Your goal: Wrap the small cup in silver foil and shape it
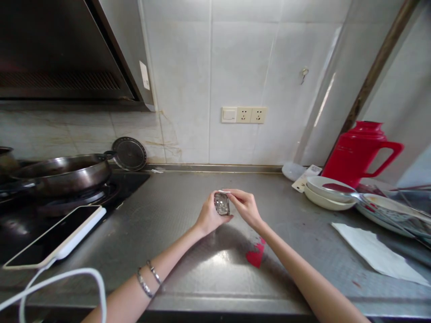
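My left hand (pixel 208 215) is wrapped round a small square glass container (pixel 222 204) with rounded corners, raised over the steel counter (pixel 182 193). One flat, clear face of it is turned toward me. My right hand (pixel 246 207) is closed, with its thumb and fingertips pinched at the container's upper right edge. A thin white bit shows at those fingertips; I cannot make out whether it is a cloth, paper or a nail. Below the hands, a red heart-shaped patch (pixel 255 256) lies on the counter.
At left, a phone (pixel 55 237) with a white cable (pixel 97 280) lies by the stove, where a steel pan (pixel 67 175) stands. On the right are a red thermos jug (pixel 357 154), stacked white bowls (pixel 328 197), a plate (pixel 373 208) and a paper towel (pixel 377 251).
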`<state>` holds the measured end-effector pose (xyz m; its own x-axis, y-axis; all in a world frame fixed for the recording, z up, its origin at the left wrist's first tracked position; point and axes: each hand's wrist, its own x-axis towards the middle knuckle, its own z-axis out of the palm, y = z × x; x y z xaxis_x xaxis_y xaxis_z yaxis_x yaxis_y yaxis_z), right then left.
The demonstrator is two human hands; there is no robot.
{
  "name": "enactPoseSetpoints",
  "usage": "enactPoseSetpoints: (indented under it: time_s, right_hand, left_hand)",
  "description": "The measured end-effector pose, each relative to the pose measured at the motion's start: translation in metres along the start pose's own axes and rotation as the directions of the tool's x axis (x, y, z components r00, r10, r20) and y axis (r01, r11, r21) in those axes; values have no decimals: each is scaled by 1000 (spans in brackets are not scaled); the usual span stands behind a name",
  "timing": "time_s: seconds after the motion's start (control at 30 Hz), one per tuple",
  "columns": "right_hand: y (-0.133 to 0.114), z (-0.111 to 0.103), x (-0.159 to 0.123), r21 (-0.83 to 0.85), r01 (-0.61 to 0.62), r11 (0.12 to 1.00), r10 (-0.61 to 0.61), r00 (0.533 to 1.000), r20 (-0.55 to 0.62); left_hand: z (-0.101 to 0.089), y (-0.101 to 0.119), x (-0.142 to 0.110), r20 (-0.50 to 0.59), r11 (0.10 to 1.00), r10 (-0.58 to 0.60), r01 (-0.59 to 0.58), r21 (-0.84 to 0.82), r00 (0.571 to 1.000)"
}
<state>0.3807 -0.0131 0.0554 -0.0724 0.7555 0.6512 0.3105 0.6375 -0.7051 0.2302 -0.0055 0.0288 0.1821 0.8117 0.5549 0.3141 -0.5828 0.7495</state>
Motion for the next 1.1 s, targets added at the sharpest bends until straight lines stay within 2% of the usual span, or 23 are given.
enactPoseSetpoints:
  time_s: [0.23,0.43,0.6,0.83,1.03,1.1]
  right_hand:
    - [-1,5,-4,-1,-9,1000,9,999,-39]
    - [-2,9,-9,-60,105,993,-109,992,-64]
    - [-3,10,-11,-118,184,976,-190,981,-37]
    - [-6,8,-10,-199,296,934,-298,954,18]
    - [-6,4,-3,-248,241,938,-281,949,-140]
    - [-6,2,-2,-229,217,949,-255,956,-148]
  left_hand:
    - [2,0,0,-25,999,-29,30,17,999]
    - [4,-1,0,-35,998,-66,65,-16,997]
    - [2,-3,3,-70,995,-103,103,-10,992]
    - [0,-9,6,-53,994,-107,105,-43,993]
    - [-2,-13,7,-18,998,-43,42,-44,999]
    - [-2,-12,6,4,998,-23,23,-52,1000]
